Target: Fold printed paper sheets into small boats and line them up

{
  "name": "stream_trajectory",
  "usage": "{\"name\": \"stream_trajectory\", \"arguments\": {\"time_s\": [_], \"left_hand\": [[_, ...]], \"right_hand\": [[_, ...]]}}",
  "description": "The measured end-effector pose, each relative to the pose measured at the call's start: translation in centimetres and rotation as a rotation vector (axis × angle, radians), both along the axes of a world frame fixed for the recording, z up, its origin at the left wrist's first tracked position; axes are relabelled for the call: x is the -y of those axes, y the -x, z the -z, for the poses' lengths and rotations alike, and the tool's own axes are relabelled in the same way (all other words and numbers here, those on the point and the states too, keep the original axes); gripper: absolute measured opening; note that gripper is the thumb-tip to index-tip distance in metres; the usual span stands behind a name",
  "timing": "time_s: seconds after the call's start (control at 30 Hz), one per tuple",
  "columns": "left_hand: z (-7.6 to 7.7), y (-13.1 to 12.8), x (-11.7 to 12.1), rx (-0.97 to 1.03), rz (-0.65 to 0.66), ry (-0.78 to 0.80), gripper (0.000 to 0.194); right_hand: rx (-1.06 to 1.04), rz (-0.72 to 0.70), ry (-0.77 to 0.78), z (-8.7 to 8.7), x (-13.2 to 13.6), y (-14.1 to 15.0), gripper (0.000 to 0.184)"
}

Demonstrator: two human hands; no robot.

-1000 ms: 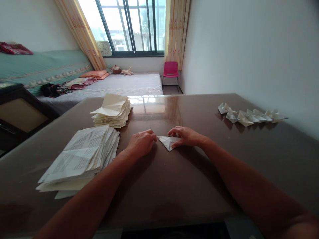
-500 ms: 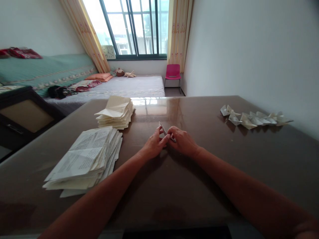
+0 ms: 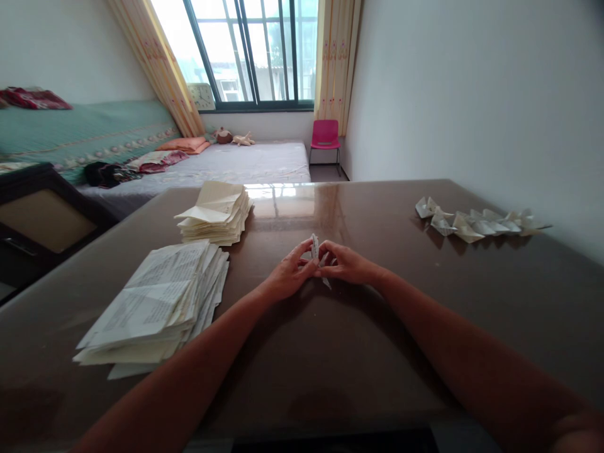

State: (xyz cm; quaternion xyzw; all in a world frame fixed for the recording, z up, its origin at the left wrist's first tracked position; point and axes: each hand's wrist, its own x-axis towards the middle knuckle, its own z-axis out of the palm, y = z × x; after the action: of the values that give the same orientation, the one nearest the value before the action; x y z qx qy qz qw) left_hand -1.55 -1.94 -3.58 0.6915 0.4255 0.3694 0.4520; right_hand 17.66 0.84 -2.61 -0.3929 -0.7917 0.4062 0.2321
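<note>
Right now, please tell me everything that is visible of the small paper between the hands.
The folded paper looks off-white, thin and creased. It stands roughly upright, its top sticking up and a pointed end showing below. The left hand and right hand hold it over the brown table; the fingers hide its middle.

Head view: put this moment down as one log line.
left hand: holds paper; right hand: holds paper; stacks: left; folded shapes: right

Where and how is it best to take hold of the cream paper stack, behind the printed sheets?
Probably grip the cream stack by its right edge, coming from the right with the left hand, thumb on top, fingers against the side. The layers look more even there, while on the left a loose flap sticks out.
</note>
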Motion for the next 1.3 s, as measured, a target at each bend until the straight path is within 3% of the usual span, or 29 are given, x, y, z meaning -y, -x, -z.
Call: {"name": "stream_trajectory", "arguments": {"time_s": [0.4,1.3], "left_hand": [[0.0,0.2,-0.1,0.000,0.031,-0.064,0.055],[0.8,0.5,-0.3,-0.027,0.049,-0.194,0.052]], "right_hand": [[-0.121,-0.141,0.125,0.5,-0.7,-0.7,0.044],[-0.107,-0.185,0.145,0.4,-1.0,-1.2,0.044]]}}
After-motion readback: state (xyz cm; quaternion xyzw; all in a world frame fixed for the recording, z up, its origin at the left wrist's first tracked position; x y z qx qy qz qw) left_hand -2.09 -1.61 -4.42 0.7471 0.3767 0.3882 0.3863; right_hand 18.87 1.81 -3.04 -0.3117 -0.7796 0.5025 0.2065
